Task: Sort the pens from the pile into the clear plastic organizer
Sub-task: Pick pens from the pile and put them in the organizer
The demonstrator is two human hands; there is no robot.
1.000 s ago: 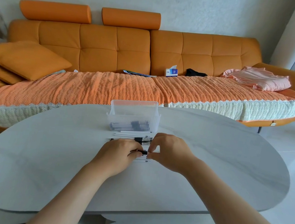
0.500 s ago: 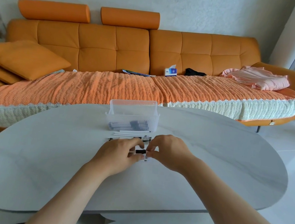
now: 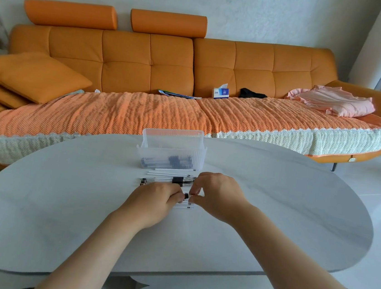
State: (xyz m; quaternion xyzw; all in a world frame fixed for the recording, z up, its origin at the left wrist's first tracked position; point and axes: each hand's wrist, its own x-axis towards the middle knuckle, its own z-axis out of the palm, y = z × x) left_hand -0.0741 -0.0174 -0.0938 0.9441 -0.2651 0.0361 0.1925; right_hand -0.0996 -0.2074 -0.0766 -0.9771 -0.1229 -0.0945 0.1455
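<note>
Pens (image 3: 171,179) lie in a loose row on the worktop (image 3: 61,189), just on the near side of the organizer (image 3: 172,153), which stands at the far middle. Several dark-and-clear ones already lie flat in its bottom, so the sorting looks partly done. A fair number wait outside, though the hands cover part of the pile and no count can be made. The left hand (image 3: 154,202) and right hand (image 3: 217,195) meet over the near edge of the pile, fingertips curled in, both pinching one pen (image 3: 186,195) whose black part shows between them. Whether it is lifted off the pile I cannot tell. This one has yet to go into the organizer, then the rest.
</note>
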